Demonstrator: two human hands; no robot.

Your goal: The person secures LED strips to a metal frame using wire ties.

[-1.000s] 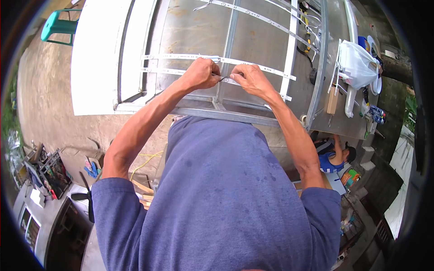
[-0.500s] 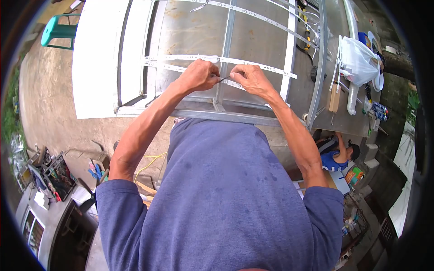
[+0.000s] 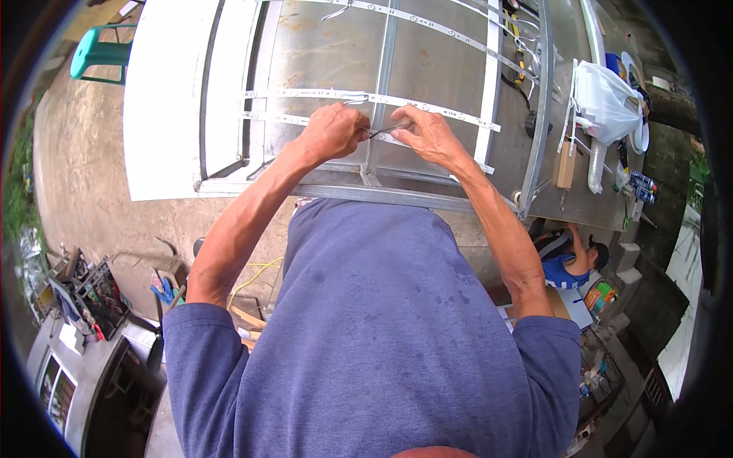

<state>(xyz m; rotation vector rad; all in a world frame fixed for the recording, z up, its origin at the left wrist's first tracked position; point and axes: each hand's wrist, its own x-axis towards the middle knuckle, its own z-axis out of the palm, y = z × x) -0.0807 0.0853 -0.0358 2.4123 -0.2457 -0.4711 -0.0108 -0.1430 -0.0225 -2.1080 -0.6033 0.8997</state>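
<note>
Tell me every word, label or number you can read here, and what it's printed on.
No text is readable in this picture.
The cans at the right edge of the table carry labels, too small and blurred to read.
The white plastic bag shows no print.
The strips near the left hand and right hand show only dots, no letters.

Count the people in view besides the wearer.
1: a person in a blue shirt at lower right, below the metal frame where the left hand and right hand work. Others may be hidden.
</note>
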